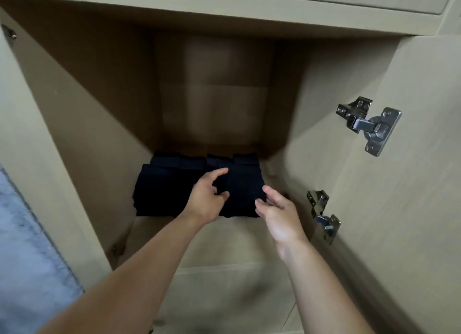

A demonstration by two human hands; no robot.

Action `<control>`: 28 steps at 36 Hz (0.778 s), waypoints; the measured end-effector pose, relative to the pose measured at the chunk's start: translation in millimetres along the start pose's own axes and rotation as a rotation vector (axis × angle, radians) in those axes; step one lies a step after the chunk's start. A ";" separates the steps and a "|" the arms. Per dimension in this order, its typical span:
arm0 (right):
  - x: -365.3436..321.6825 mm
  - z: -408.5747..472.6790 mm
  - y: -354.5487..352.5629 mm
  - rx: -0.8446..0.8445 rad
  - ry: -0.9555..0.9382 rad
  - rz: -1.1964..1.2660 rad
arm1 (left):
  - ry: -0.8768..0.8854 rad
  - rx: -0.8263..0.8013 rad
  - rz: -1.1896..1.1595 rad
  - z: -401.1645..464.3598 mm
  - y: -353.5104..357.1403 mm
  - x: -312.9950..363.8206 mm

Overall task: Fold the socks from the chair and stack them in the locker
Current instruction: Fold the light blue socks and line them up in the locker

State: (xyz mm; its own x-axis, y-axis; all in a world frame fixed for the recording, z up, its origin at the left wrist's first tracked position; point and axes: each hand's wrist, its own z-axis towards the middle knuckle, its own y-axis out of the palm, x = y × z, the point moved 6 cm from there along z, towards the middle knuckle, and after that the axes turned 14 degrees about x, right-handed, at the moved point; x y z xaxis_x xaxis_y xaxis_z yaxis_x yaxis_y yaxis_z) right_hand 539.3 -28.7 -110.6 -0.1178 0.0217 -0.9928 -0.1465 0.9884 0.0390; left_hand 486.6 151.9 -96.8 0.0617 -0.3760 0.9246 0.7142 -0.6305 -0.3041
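We find the folded socks [239,191] on the locker [74,114] floor, far in, directly between both hands. To their left lies a larger stack of dark socks [159,186], layered and square-edged, touching the held bundle. The fabric is matte, near-black; the folds blur in shadow, so we cannot count pieces. The locker walls are smooth beige board, the back panel brown. Two steel hinges [369,124] shine on the right side panel. The left hand [207,199] curls at the bundle's left edge, thumb under, forefinger stretched over the top. The right hand [279,214] is half open, fingertips touching the bundle's near right corner.
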 end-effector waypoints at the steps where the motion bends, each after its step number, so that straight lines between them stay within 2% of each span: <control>1: 1.4 0.9 0.4 -0.004 0.004 -0.014 | 0.002 0.003 0.022 2.1 2.2 -1.9; 6: 12.5 6.1 1.5 0.001 0.025 -0.082 | 0.025 0.022 0.156 6.3 9.0 -12.3; 11: 18.1 7.7 4.6 0.015 -0.016 -0.174 | 0.152 0.043 0.327 8.3 15.3 -19.0; 13: 13.4 8.1 5.2 0.028 -0.192 -0.349 | 0.254 0.078 0.410 3.7 16.5 -16.1; 16: 10.5 2.1 14.1 0.015 -0.529 -0.767 | 0.417 0.067 0.507 -5.6 24.9 -13.4; 18: 17.5 0.6 19.8 -0.030 -0.617 -0.907 | 0.447 0.017 0.521 -10.8 32.8 -16.3; 22: 34.0 2.1 24.0 -0.112 -0.574 -1.010 | 0.414 -0.058 0.543 -17.7 45.8 -27.2; 28: 41.6 5.6 24.8 -0.140 -0.524 -1.029 | 0.437 -0.086 0.653 -20.4 53.3 -36.4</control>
State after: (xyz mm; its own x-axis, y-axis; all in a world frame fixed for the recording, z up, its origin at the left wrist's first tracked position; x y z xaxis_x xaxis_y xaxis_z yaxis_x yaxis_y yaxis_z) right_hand 536.3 -2.5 -151.6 0.5360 -0.6901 -0.4863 -0.0473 0.5506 -0.8334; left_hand 508.2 118.1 -151.3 0.1578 -0.9096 0.3845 0.5707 -0.2338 -0.7872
